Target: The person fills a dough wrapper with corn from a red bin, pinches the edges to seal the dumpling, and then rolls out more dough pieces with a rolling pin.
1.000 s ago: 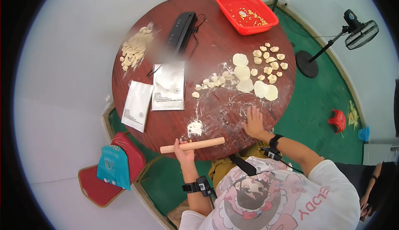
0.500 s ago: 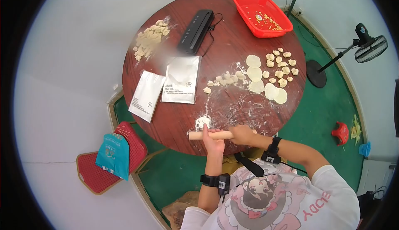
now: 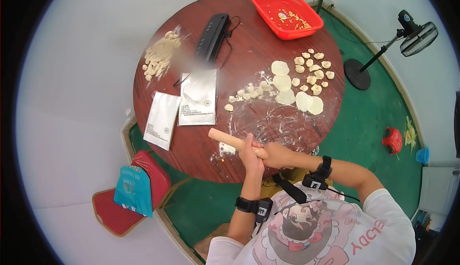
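Observation:
A wooden rolling pin (image 3: 228,139) is held over the near edge of the round red-brown table (image 3: 201,145), its free end pointing left and away from me. My left hand (image 3: 251,154) grips it near the middle, and my right hand (image 3: 278,154) closes around its near end. A small pile of flour (image 3: 224,148) lies just under the pin. Beyond it the floured patch of table holds several flat round wrappers (image 3: 287,90), small dough pieces (image 3: 314,71) and a row of lumps (image 3: 249,92).
Two silver pouches (image 3: 197,97) lie left of centre, a black sealer (image 3: 210,36) behind them, a dough heap (image 3: 159,56) at far left and a red tray (image 3: 286,12) at the back. A red chair with a blue bag (image 3: 132,191) stands lower left; a fan (image 3: 416,31) stands right.
My right hand left the floured table and joined my left on the rolling pin. The pin moved right over the table edge, and its left end now tilts away from me.

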Tool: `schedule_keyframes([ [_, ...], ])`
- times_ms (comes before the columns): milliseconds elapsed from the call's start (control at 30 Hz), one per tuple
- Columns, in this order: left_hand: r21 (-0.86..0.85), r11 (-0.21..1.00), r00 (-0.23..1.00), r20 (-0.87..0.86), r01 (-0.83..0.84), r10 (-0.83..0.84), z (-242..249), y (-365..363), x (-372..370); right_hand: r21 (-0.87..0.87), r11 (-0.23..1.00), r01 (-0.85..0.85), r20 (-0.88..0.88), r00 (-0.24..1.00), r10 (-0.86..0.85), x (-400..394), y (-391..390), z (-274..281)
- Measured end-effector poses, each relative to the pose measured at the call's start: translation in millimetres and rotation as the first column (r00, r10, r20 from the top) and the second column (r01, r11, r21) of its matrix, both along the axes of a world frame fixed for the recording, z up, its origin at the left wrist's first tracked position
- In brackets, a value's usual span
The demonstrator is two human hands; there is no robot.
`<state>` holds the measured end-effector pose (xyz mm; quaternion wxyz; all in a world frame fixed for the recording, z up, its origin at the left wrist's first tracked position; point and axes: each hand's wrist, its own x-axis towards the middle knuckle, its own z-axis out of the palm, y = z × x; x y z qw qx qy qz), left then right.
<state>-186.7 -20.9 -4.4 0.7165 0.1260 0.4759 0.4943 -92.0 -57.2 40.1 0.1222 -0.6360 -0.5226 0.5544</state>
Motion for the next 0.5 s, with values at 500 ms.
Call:
schedule_keyframes([
  [500, -0.116, 0.958, 0.96, 0.072, -0.261, 0.27, -16, 35, -45, 0.449, 0.89, -0.083, 0.32, 0.945, -0.073, 29, -40, -31],
])
